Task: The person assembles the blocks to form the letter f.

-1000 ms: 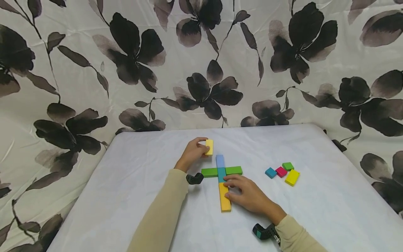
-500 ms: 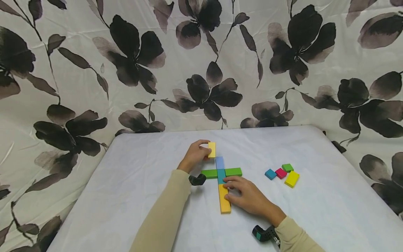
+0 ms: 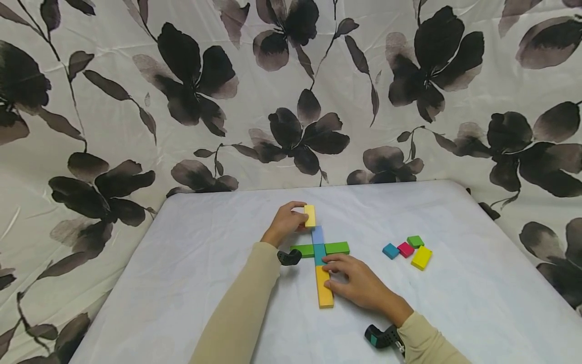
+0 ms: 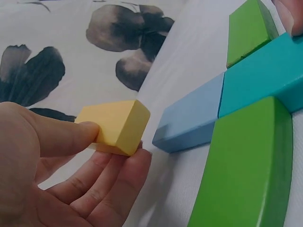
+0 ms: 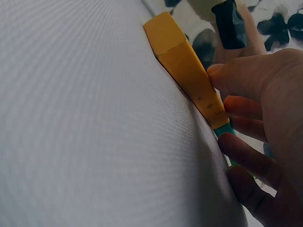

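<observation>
My left hand [image 3: 285, 222] pinches a pale yellow block [image 3: 310, 216] between thumb and fingers, just past the far end of a light blue block [image 3: 317, 235]. In the left wrist view a gap shows between the yellow block and the light blue block. The light blue block lies end to end with a teal block [image 3: 320, 250] and a long orange block [image 3: 325, 290]. Green blocks extend to either side, one left [image 3: 302, 251] and one right [image 3: 337, 247]. My right hand [image 3: 364, 283] rests with loosely bent fingers at the side of the orange and teal blocks.
Off to the right lies a loose group: a blue block [image 3: 390, 251], a red block [image 3: 406, 248], a small green block [image 3: 415, 241] and a bright yellow block [image 3: 422, 258]. A white cloth covers the table [image 3: 191, 283]. Behind it hangs a floral curtain [image 3: 254, 81].
My left hand has shifted right with the pale yellow block, bringing it nearly in line with the light blue block. My right hand has stayed in place.
</observation>
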Demonstrator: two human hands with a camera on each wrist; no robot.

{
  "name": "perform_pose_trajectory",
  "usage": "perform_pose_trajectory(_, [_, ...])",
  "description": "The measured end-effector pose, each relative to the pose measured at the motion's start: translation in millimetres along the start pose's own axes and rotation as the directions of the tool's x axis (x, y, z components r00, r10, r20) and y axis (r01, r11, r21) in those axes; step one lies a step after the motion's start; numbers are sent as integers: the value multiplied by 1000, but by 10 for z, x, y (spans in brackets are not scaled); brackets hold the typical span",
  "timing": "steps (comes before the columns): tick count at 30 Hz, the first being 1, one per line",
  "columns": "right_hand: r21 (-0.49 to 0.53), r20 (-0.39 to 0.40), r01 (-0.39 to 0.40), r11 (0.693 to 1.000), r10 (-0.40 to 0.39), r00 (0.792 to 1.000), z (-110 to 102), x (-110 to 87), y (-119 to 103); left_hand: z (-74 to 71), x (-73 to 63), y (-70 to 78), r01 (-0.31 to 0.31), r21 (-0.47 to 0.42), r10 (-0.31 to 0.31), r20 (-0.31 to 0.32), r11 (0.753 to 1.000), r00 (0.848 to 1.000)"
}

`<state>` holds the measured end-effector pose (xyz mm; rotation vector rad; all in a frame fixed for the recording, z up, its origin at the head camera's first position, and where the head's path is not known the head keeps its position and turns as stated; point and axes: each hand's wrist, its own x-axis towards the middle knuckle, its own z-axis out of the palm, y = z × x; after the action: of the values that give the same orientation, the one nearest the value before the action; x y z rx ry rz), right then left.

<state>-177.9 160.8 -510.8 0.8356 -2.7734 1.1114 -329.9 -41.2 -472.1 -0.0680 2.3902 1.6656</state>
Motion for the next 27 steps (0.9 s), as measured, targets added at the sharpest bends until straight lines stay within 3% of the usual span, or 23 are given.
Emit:
perform_pose_trajectory(7, [23, -3, -19, 1000, 19, 1000, 3, 8, 11, 46, 63, 19, -13, -41, 13, -12, 999, 1000])
perform_pose_trajectory(17, [7, 5, -26, 1000, 26, 1000, 0, 13, 1, 99, 157, 5, 9, 0, -9, -39, 1000, 999])
perform_pose_trajectory(27, [23, 17, -39, 999, 38, 999, 10, -4, 18, 158, 219, -45, 10, -57, -10, -5, 998, 1000])
